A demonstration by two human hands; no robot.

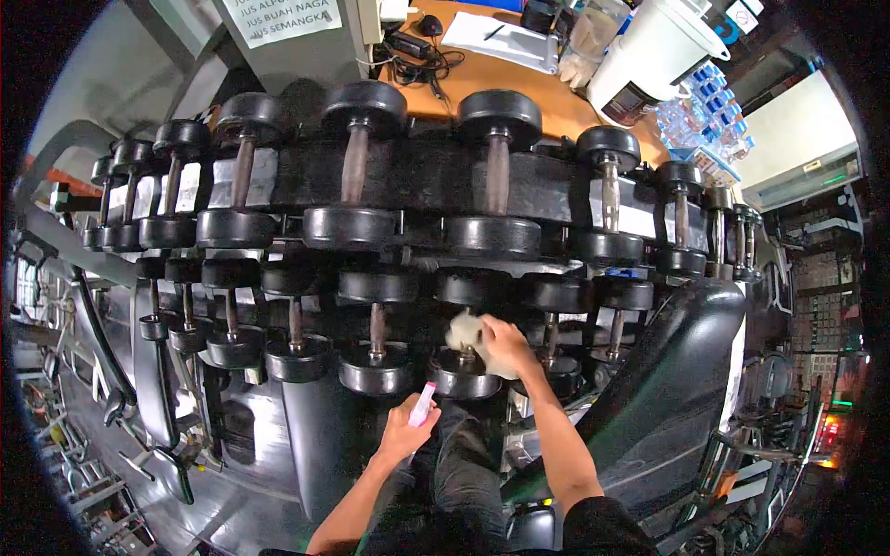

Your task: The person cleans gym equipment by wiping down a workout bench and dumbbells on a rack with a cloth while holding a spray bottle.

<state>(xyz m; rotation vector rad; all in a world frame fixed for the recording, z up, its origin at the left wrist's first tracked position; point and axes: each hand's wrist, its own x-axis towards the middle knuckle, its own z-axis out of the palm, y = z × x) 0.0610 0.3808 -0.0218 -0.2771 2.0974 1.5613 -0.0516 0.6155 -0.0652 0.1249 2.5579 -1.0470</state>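
Note:
My right hand [505, 347] is closed on a pale cloth [464, 331], which lies against the handle of a black dumbbell [465, 382] on the lower rack row. Part of the cloth hangs below the fingers, and it hides most of that handle. Lower and to the left, my left hand [408, 426] is wrapped round a pink and white object [423, 405], held upright in front of the rack. Another dumbbell [375, 378] rests just left of the one under the cloth.
Above is an upper row of dumbbells [499, 236]. Behind it, a wooden desk [528, 93] bears a white bucket [640, 69], water bottles [709, 111], cables and papers. Padded black benches [672, 371] stand at the lower right and left.

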